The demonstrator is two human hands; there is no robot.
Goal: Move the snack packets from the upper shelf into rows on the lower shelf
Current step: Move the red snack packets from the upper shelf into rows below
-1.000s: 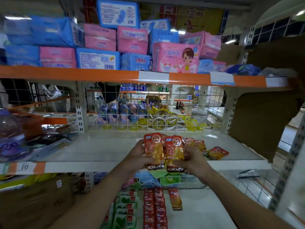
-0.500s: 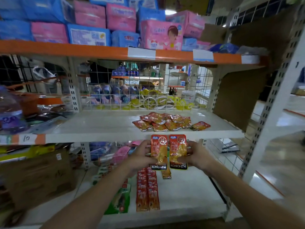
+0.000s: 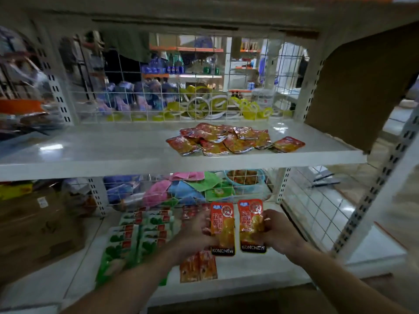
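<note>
— Head view: what do the hands hold?
— The left hand (image 3: 196, 232) grips one orange snack packet (image 3: 223, 225) by its left edge. The right hand (image 3: 277, 232) pinches a second packet (image 3: 251, 223) by its right edge. Both packets stand upright, side by side between the two hands, with a narrow gap between them.
— And where are the others?
— A loose pile of packets (image 3: 226, 139) lies on the upper shelf (image 3: 90, 152), above and beyond both hands. On the lower shelf (image 3: 260, 270), a row of red packets (image 3: 198, 267) runs under the left hand toward the person. Green packets (image 3: 136, 234) lie in rows just left of that hand.
</note>
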